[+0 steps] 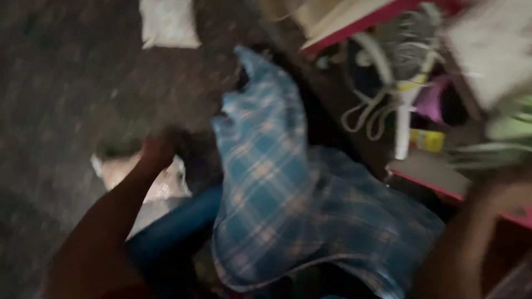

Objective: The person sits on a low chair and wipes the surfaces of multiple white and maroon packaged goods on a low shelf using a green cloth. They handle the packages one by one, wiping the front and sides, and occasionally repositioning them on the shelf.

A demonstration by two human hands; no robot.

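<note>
The blue and white checked cloth garment [277, 188] fills the middle of the view, draped in a loose heap that runs up to a point and spreads wide at the bottom, lying between the two arms. The left hand [157, 150] is out to the left of it, reaching down onto a pale crumpled plastic bag [160, 182] on the dark speckled floor [61, 83]; the blur is heavy, so I cannot tell whether those fingers are closed on the bag or only resting there. Just below that forearm, a blue trouser leg [177, 224] runs under the edge of the garment. Over on the other side, the right hand [507, 191] is up at the far right edge, smeared by motion, right beside some green and white items [507, 138]; its grip cannot be made out. Above and left of that hand sits a red-edged shelf [360, 25] with a tangle of white cord [377, 108], a purple object [429, 99] and a small yellow box [426, 140]. Far beyond the left hand lies a white bag [168, 22].
</note>
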